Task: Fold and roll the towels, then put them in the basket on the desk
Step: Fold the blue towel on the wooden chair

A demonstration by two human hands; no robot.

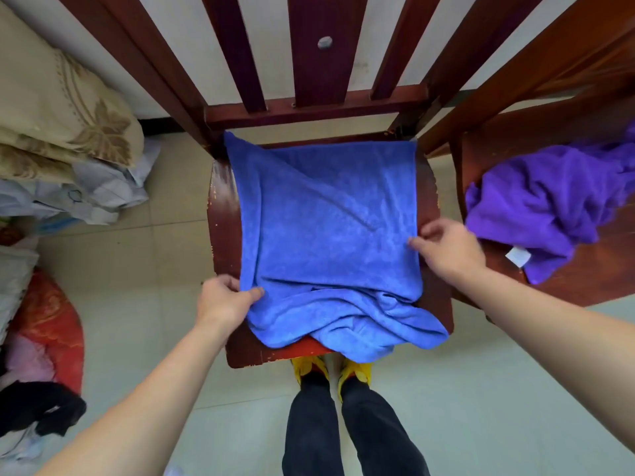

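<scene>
Head view: Two towels are in sight, one blue and one purple, along with two bare hands and one slat-backed chair.

The blue towel (326, 235) lies spread over the red-brown chair seat (223, 214) at the centre of the scene. Its long axis runs from 12 o'clock to 6 o'clock. The far edge lies straight across under the chair's back rail. The near end is bunched in soft folds and droops over the front lip of the seat. A shallow crease crosses the flat part on a diagonal.

The left hand (223, 300) pinches the towel's left edge between thumb and curled fingers, at about 7 o'clock of the cloth. The right hand (446, 249) pinches the right edge the same way, at about 3 o'clock.

The purple towel (549, 207) lies crumpled at 3 o'clock on a separate wooden surface (601, 269), well apart from the blue one. One white label (518, 256) shows at its near edge. No hand touches it.

At 9 o'clock, folded bedding (68, 115) with a leaf pattern sits on a stack of pale cloth, with red and black fabric on the floor below. At 6 o'clock, the person's two yellow shoes (357, 369) and dark trousers stand on the pale tiled floor, close against the front of the chair.
</scene>
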